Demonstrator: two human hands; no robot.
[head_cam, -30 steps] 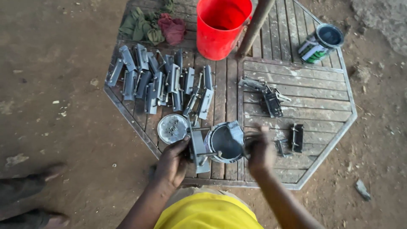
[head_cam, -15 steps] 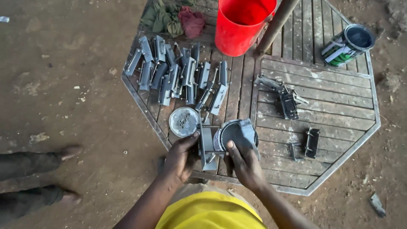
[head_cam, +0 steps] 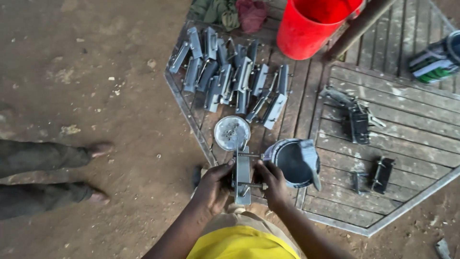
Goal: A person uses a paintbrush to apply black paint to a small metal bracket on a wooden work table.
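Both hands grip one grey metal bracket [head_cam: 242,172] with bolts through it, held upright at the near edge of the wooden table [head_cam: 412,96]. My left hand [head_cam: 213,187] clasps its left side. My right hand [head_cam: 274,183] clasps its right side, next to an open paint can [head_cam: 293,163] that has a brush [head_cam: 311,160] resting across its rim. A round can lid [head_cam: 232,133] lies just beyond the bracket.
Several grey painted brackets [head_cam: 230,79] lie in a row at the table's far left. A red bucket [head_cam: 314,26] and cloths [head_cam: 230,12] stand behind them. Dark unpainted brackets [head_cam: 357,120] and another can [head_cam: 436,60] sit to the right. A person's feet [head_cam: 96,168] are on the dirt at left.
My right hand has come back from the table's right part to the bracket and now grips it together with the left hand. The view has shifted closer and left.
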